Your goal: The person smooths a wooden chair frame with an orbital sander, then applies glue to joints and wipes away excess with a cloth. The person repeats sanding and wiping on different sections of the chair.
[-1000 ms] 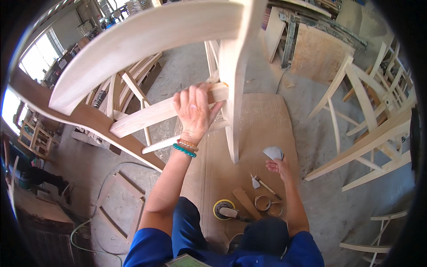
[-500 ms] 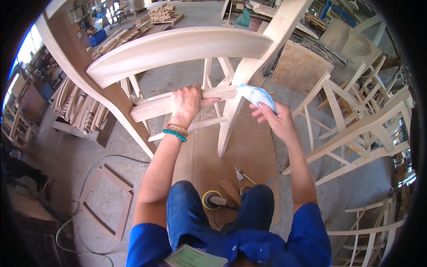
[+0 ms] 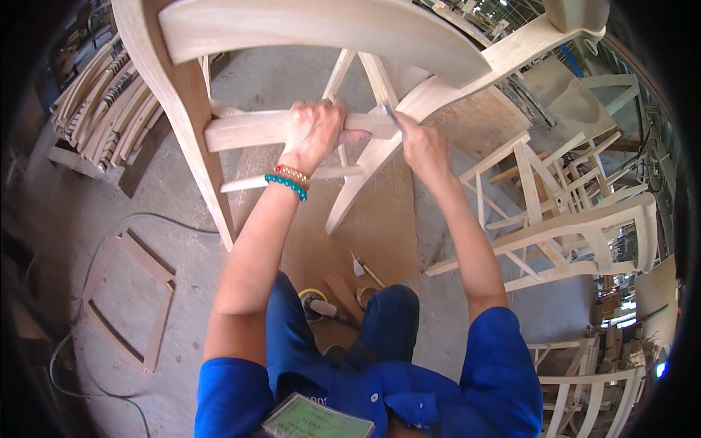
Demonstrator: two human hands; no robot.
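An unfinished pale wooden chair frame stands tilted before me, with a broad curved rail (image 3: 321, 31) across its top. My left hand (image 3: 312, 133) is wrapped around the flat cross rail (image 3: 244, 131) below it, thumb toward the right. At that rail's right end, where it meets the chair leg (image 3: 358, 182), my right hand (image 3: 426, 150) is closed with its fingers against the joint. It holds a folded white and blue sheet, now almost wholly hidden by the fingers; whether it is sandpaper or cloth I cannot tell. A thin rung (image 3: 255, 180) runs lower down.
Cardboard (image 3: 380, 219) lies under the chair. On it, by my feet, are a disc sander (image 3: 315, 305) and a small brush-like tool (image 3: 371, 272). A wooden frame (image 3: 164, 310) and a hose (image 3: 150, 217) lie at left, near stacked curved pieces (image 3: 120, 109). More chair frames (image 3: 548, 219) stand right.
My right hand has come in from beside the leg to the joint, and its sheet has nearly gone from sight. My left hand still grips the rail. The whole view has shifted.
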